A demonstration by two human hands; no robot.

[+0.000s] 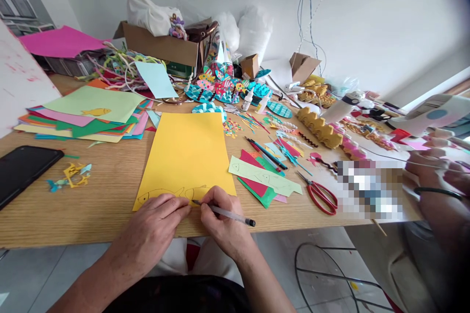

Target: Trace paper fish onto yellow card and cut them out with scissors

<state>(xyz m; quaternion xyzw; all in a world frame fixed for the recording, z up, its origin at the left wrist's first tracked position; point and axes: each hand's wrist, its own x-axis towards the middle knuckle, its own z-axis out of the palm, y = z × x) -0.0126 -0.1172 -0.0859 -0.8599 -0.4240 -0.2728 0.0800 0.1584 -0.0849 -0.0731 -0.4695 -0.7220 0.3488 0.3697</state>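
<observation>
A yellow sheet of paper [187,151] lies on the wooden table in front of me, with two fish outlines along its near edge. My left hand [156,222] rests flat on that near edge, fingers extended beside the left fish. Held in my right hand [223,220] is a clear pen with a black end [235,215]; its tip touches the paper at the second fish. To the right, a pale green strip with drawn fish [264,176] lies over red and green paper scraps [251,166].
Red-handled scissors [321,198] lie right of the scraps. A black phone [27,168] and a stack of coloured paper [91,107] are at the left. Glue bottles [247,99] stand behind. At the right edge are another person's hands [428,171].
</observation>
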